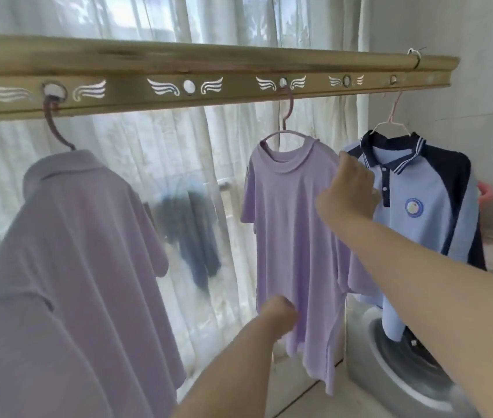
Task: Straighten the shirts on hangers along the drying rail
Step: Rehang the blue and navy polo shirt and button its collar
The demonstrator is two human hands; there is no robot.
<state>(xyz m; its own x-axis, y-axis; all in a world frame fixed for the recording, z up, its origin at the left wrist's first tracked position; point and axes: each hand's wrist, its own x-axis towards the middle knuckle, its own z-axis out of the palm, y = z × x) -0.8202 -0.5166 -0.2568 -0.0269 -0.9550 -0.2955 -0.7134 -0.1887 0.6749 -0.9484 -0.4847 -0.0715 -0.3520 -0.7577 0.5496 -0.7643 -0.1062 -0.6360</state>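
Three shirts hang from hangers hooked in holes of a gold drying rail [136, 92]. A mauve polo shirt [67, 267] hangs at the left. In the middle is a lilac T-shirt [293, 230] on a pink hanger [284, 128]. At the right hangs a blue polo shirt [426, 200] with a navy collar. My right hand [350, 188] grips the lilac T-shirt at its right shoulder. Lower down, my left hand [278, 315] holds that shirt's front near the hem, fingers curled into the cloth.
White sheer curtains [179, 164] hang behind the rail, with dark clothes dimly visible through them. A grey round appliance [402, 369] stands on the floor at the lower right. A grey wall [480, 86] closes the right side, with a pink object at its edge.
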